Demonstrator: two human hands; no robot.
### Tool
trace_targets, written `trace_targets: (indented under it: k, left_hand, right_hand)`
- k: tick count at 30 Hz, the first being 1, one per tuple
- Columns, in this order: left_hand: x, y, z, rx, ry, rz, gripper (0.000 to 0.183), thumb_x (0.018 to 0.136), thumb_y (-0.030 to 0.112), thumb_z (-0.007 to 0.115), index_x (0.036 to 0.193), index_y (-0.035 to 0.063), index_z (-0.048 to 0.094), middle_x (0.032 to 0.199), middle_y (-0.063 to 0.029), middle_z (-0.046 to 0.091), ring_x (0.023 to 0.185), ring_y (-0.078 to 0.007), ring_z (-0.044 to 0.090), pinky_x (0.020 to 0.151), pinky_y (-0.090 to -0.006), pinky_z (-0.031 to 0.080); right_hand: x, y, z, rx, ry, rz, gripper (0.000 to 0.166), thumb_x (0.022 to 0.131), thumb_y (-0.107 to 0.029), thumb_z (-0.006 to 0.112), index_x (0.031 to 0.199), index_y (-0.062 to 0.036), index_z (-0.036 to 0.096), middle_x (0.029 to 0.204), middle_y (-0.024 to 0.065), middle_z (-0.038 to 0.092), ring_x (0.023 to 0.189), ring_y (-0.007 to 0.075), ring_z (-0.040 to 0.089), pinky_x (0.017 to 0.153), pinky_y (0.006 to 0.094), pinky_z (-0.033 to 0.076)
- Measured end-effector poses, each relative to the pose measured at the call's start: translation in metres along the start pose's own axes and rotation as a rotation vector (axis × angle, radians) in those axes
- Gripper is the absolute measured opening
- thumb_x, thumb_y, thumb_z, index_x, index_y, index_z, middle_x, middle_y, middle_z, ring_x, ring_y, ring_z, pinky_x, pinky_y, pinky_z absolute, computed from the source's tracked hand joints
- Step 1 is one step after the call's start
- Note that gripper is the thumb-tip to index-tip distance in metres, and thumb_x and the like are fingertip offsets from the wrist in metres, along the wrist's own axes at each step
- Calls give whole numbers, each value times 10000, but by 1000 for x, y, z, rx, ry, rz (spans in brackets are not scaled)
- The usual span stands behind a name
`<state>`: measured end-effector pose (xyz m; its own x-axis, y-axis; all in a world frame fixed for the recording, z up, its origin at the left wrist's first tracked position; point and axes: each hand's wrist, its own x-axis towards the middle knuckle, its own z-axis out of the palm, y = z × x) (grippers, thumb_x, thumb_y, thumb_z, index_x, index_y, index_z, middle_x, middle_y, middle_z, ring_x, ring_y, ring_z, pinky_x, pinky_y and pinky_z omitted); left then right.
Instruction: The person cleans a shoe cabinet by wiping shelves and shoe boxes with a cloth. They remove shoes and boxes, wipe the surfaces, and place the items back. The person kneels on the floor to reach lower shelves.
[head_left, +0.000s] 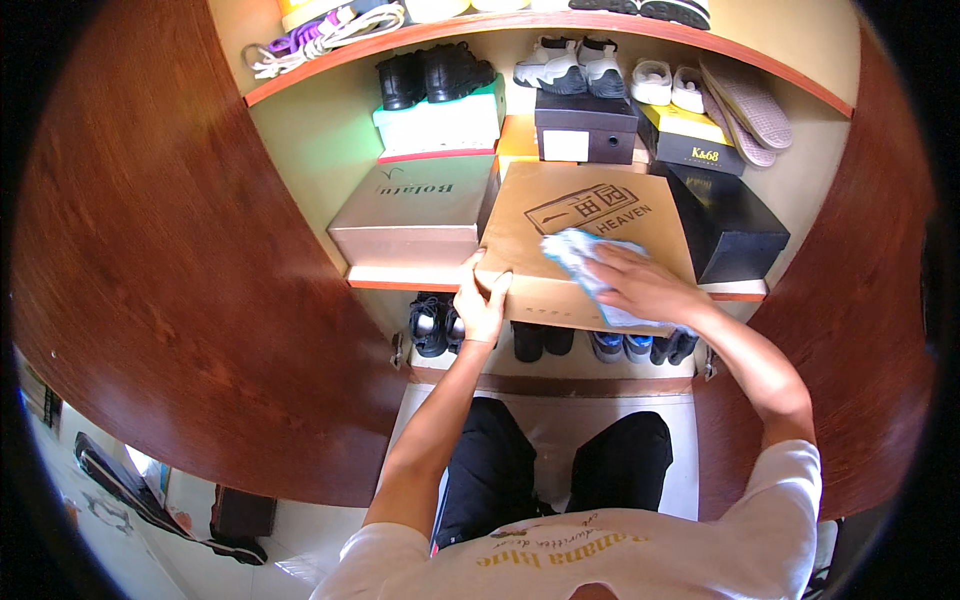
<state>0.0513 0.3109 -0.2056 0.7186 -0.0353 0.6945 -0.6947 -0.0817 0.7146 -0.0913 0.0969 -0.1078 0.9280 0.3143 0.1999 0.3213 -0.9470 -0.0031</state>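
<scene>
A brown cardboard box (517, 202) with printed writing juts out over the front edge of a cabinet shelf. My left hand (482, 298) grips its front left corner, the thumb on the front face. On the lid's front right part, my right hand (641, 281) presses a white and light-blue cloth (574, 251), which hangs partly over the front face. The right hand is slightly blurred. To the left of the brown box lies a greyish-pink shoe box (420, 199); a black shoe box (731, 217) is on its right.
Behind stand a pale green box (442, 120), a dark box (585, 127) and a yellow-and-black box (694, 142), all topped with shoes. Several shoes (607, 345) sit on the lower shelf. Open wooden doors (150, 262) flank the cabinet. A rope (330, 37) lies on the upper shelf.
</scene>
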Motion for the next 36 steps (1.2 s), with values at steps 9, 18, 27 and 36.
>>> trace_targets:
  k: [9, 18, 27, 36]
  left_hand:
    - [3, 10, -1, -915, -63, -629, 644, 916, 507, 321, 1342, 27, 270, 1357, -89, 338, 1247, -191, 299, 1052, -329, 192]
    - [-1, -6, -3, -318, -9, -335, 620, 931, 323, 419, 1375, -24, 159, 1351, -153, 323, 1222, -211, 337, 1023, -331, 251]
    - [6, 30, 4, 577, -277, 546, 631, 670, 454, 665, 1122, 31, 547, 1139, -98, 526, 1131, -253, 416, 954, -601, 206]
    - [10, 33, 16, 503, -272, 560, 694, 585, 521, 689, 1066, 37, 564, 1107, -89, 549, 1039, -256, 469, 874, -394, 312]
  right_hand:
    - [148, -40, 38, 114, 61, -441, 459, 790, -133, 528, 1240, -92, 444, 1349, 139, 361, 1269, 325, 304, 1041, 425, 265]
    - [180, 18, 62, 521, 85, -259, 328, 888, -192, 453, 1185, -64, 513, 1338, 123, 391, 1221, 270, 389, 1010, 323, 310]
    - [190, 42, 43, -196, 81, -477, 359, 908, -222, 417, 1212, -48, 497, 1334, 101, 396, 1262, 267, 317, 1053, 392, 239]
    - [251, 89, 56, -187, 84, -181, 313, 889, -280, 366, 1084, -124, 554, 1093, 50, 537, 1098, 216, 447, 930, 352, 373]
